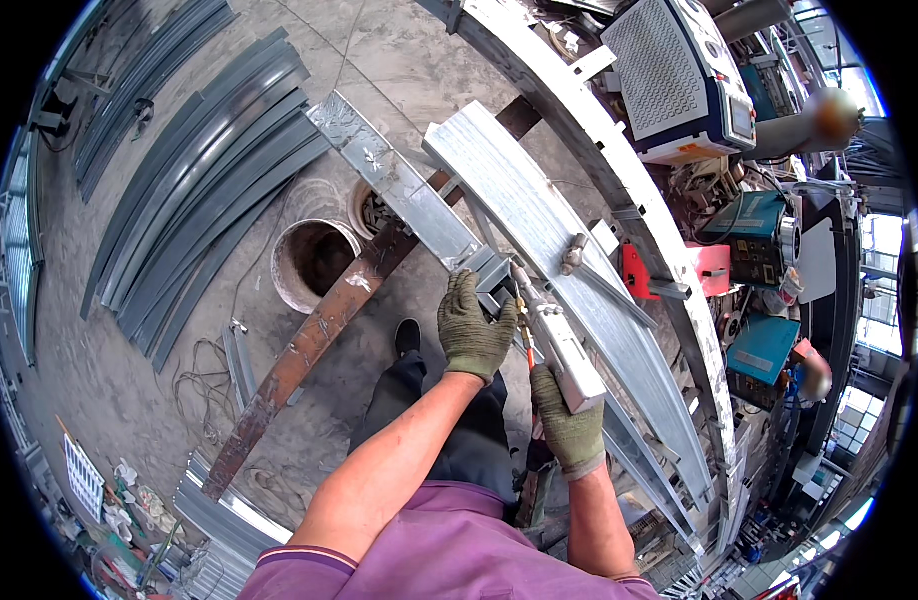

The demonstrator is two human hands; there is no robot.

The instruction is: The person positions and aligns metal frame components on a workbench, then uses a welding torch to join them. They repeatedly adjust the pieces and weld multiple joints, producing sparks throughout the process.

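Note:
My left hand [472,328], in a green work glove, grips the near end of a galvanised steel channel [394,180] that slants up to the left. My right hand [569,425], gloved too, holds a white welding torch [562,345] whose thin nozzle points at the joint where that channel meets a wide curved steel channel [539,220]. A small hammer [575,253] lies on the wide channel, just beyond the torch tip. A rusty flat bar [319,330] runs diagonally under both channels.
Curved grey steel profiles [199,180] lie stacked on the concrete floor at left. A white bucket [312,262] stands near the rusty bar. A long curved steel frame [619,180] runs at right, with a white welding machine [679,75], red clamp [634,272] and blue boxes beyond.

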